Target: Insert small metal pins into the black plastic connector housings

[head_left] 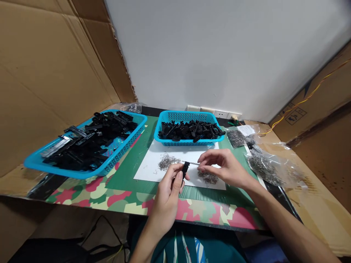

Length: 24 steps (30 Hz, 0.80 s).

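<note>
My left hand [169,186] is closed around a small black plastic part [185,168], held upright above the white sheet [148,170]. My right hand [219,166] pinches a thin metal pin [192,163] whose tip meets the black part. Two small heaps of tiny metal springs lie on the sheet: one [168,161] left of the part, one [208,178] under my right hand.
A blue basket [175,117] of black parts stands behind the sheet. A larger blue basket [38,160] of black parts sits at the left. Clear bags of metal pieces [263,166] lie at the right. Cardboard walls flank the table.
</note>
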### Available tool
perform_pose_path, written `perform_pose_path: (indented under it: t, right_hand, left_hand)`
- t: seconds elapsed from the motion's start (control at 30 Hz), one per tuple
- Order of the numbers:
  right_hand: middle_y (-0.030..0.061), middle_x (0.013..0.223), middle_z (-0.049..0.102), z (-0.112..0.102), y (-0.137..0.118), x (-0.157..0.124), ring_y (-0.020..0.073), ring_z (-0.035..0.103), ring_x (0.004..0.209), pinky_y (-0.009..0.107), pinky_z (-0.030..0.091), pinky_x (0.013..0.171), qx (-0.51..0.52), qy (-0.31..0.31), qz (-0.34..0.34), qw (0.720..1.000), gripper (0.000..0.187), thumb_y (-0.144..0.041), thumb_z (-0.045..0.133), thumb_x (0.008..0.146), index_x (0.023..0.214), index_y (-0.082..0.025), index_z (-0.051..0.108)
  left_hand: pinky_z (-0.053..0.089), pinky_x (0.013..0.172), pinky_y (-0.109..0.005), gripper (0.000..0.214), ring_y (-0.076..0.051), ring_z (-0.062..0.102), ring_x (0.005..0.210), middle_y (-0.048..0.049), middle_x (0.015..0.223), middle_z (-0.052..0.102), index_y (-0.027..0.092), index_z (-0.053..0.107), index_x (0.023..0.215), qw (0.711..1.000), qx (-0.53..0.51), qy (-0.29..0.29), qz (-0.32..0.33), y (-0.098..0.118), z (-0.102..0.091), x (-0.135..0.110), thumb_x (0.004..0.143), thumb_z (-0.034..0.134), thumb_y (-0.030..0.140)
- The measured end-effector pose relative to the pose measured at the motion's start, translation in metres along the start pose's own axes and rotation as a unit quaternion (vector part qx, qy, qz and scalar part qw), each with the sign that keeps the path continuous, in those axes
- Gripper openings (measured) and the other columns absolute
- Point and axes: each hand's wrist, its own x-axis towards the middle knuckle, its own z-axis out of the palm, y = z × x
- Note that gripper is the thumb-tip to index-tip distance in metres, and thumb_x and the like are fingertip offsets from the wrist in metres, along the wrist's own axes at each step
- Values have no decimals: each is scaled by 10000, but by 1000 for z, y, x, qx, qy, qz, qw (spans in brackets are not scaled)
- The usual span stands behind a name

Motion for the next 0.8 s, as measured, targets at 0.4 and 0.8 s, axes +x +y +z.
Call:
perform_pose_path:
  t: [0.4,0.8]
  right_hand:
    - [64,902,777,10,2,0,195,710,843,334,580,780,27,-10,-73,997,109,-307,812,902,874,-205,836]
    - [54,884,738,27,3,-2,192,678,807,324,547,716,-11,18,-88,996,132,-365,823,906,940,-239,848]
  left_hand:
    - [365,709,-277,243,-179,497,822,-2,940,573,264,588,1123,997,77,-22,12,4,-2,-2,1081,498,486]
    - [423,779,-270,245,-186,548,874,-10,929,601,228,649,1114,998,40,-40,31,7,0,-3,1062,551,448]
